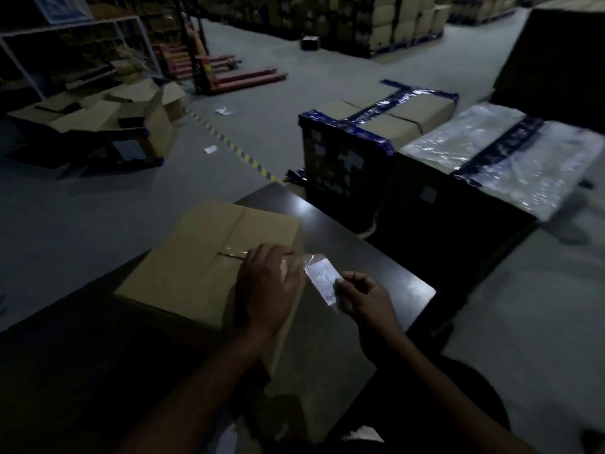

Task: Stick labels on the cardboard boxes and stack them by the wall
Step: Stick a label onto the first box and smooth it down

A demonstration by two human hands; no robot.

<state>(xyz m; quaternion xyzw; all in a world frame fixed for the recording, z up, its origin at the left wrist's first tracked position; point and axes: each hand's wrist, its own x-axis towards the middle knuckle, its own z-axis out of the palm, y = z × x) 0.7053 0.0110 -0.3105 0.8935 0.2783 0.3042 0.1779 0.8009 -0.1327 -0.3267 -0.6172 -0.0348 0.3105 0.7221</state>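
**Label in hand, not yet on the box**

The table (343, 224) is dark, and the box (209, 253) sits at its left edge, flaps closed, a short strip of clear tape across the seam. The left hand (266, 286) rests on the box's near right corner, fingers loosely curved over the edge; whether they clamp it or only steady it I cannot tell. The right hand (363, 296) hangs just beside the box, over the table, pinching the near end of the label (322, 278) between thumb and fingertips; the label's far end reaches toward the box's right edge.

By my reading, this is the sticking step: next, the label must be laid flat on cardboard and pressed down. No wall stack is in sight.

The label glares white; no writing or brand can be read anywhere
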